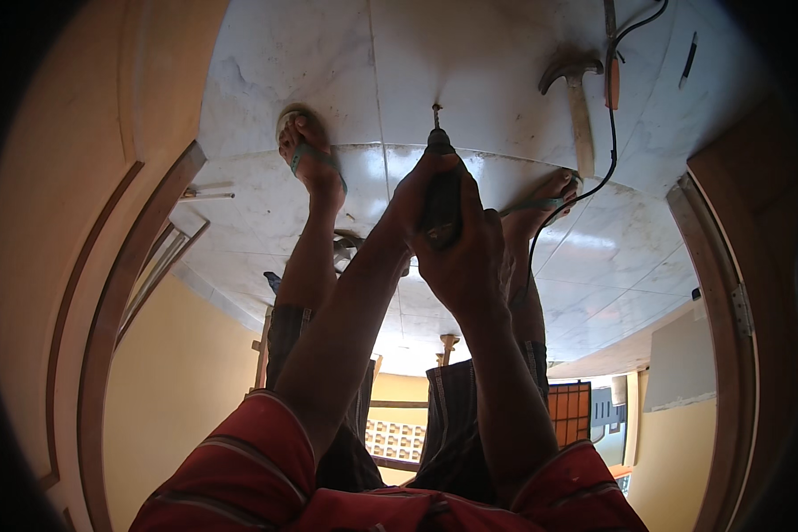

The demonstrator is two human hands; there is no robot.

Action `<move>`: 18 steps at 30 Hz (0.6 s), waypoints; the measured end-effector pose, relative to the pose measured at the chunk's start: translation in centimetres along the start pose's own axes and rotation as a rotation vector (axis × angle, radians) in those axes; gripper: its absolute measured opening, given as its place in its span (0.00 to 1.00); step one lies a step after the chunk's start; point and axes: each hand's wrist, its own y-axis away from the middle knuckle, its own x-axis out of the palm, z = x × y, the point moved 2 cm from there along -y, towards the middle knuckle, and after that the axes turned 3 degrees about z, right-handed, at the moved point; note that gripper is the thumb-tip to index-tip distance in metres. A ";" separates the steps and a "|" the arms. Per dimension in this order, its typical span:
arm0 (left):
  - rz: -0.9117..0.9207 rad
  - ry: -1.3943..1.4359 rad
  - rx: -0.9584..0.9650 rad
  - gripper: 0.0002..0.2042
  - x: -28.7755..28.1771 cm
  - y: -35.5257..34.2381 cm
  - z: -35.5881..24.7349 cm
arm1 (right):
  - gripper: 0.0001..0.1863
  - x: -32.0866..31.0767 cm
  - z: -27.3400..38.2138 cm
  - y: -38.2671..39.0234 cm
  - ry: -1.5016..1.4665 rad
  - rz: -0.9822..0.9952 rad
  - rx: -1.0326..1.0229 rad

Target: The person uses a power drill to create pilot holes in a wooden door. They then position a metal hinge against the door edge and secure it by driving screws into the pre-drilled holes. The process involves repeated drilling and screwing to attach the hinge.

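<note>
A dark power drill [441, 204] points away from me, its bit [436, 120] at a small dark spot on the white marble-look tiled floor [328, 53]. My left hand [413, 195] is wrapped round the drill's left side near its front. My right hand [461, 257] grips its body from the right and behind. A black cable [614, 133] runs across the right side. A claw hammer [581, 120] with a wooden handle lies to the right of the bit, beside an orange-handled tool [612, 87].
My sandalled feet [310, 155] stand either side of the drill. Wooden door panels and frames [97, 248] flank me on left and right, with a hinge [741, 310] on the right one. A dark thin object [688, 58] lies at the upper right.
</note>
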 end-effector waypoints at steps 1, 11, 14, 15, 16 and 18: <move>-0.011 0.000 0.011 0.16 0.1 0.0 0.0 | 0.54 0.1 -0.1 0.0 -0.004 -0.005 0.006; -0.124 -0.040 -0.017 0.12 2.0 0.8 -0.4 | 0.55 -0.3 0.7 0.3 0.032 -0.036 0.015; -0.159 -0.074 -0.014 0.13 2.0 0.8 -0.6 | 0.55 -0.3 1.0 0.3 0.045 -0.040 0.030; -0.154 -0.066 -0.024 0.13 1.9 0.8 -0.5 | 0.55 -0.2 1.1 0.4 0.051 -0.041 0.033; -0.150 -0.058 -0.033 0.13 1.9 0.7 -0.5 | 0.55 -0.2 1.2 0.4 0.056 -0.040 0.039; -0.148 -0.053 -0.048 0.13 1.9 0.9 -0.6 | 0.55 -0.4 1.5 0.4 0.067 -0.039 0.049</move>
